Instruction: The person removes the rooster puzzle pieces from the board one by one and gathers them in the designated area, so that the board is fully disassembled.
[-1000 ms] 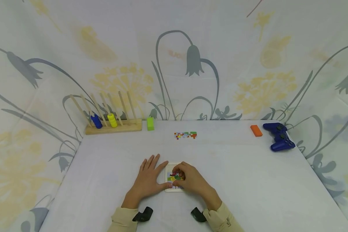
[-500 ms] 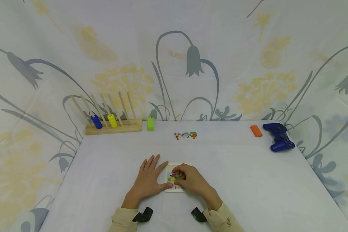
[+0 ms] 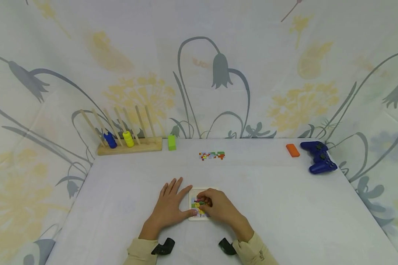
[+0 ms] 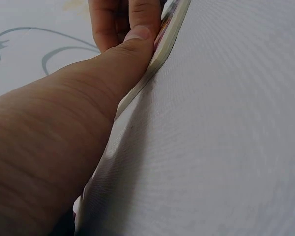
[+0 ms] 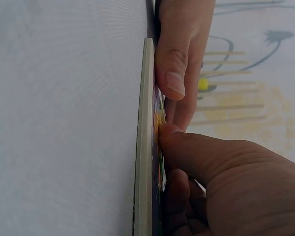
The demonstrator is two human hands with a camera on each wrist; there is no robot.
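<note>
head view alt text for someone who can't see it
A person's left hand and right hand work at a small framed puzzle on a white table; beyond are more puzzle pieces, a wooden peg rack and a blue game controller.

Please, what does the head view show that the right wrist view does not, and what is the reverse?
Only the head view: the blue game controller, the orange block and the loose puzzle pieces.
Only the right wrist view: the puzzle tray seen close and edge-on.
Both: that tray, the left hand, the right hand, the yellow beads and the wooden pegs.
</note>
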